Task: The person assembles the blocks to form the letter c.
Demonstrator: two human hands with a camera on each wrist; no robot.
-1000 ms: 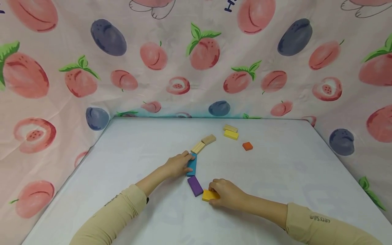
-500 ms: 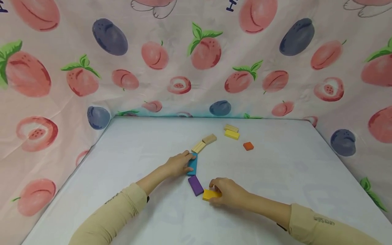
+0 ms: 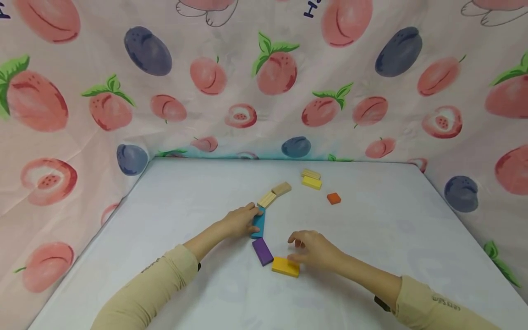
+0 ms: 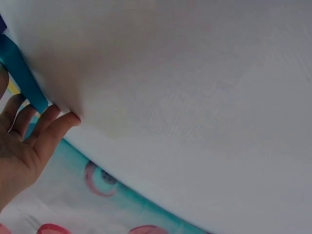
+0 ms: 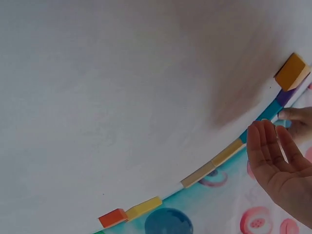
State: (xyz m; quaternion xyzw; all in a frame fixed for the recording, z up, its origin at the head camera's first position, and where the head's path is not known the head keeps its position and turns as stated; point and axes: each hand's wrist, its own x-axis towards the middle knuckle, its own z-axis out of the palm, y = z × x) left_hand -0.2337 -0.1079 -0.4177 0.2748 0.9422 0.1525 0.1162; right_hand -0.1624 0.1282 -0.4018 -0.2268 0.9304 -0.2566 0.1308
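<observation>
My left hand (image 3: pixel 239 222) holds a blue wooden block (image 3: pixel 259 223) at its two ends, thumb on the near end and fingers at the far end. In the left wrist view the same blue block (image 4: pixel 22 73) runs along the fingertips. A purple block (image 3: pixel 262 251) lies at its near end, and an orange-yellow block (image 3: pixel 285 266) continues the curve to the right. My right hand (image 3: pixel 317 250) is just above and right of the orange-yellow block, fingers loosely bent, nothing between them. The right wrist view shows this hand (image 5: pixel 280 168) apart from the orange-yellow block (image 5: pixel 292 72).
Two plain wooden blocks (image 3: pixel 274 194) extend the curve beyond the blue one. Farther back lie a yellow block (image 3: pixel 311 183), a ribbed natural-wood piece (image 3: pixel 311 174) behind it, and an orange-red block (image 3: pixel 333 198). A fruit-print cloth (image 3: pixel 264 114) hangs behind the white table (image 3: pixel 371 220).
My right hand has let go of the orange-yellow block and moved slightly up and to the right. That block now shows whole. The left hand stays on the blue block.
</observation>
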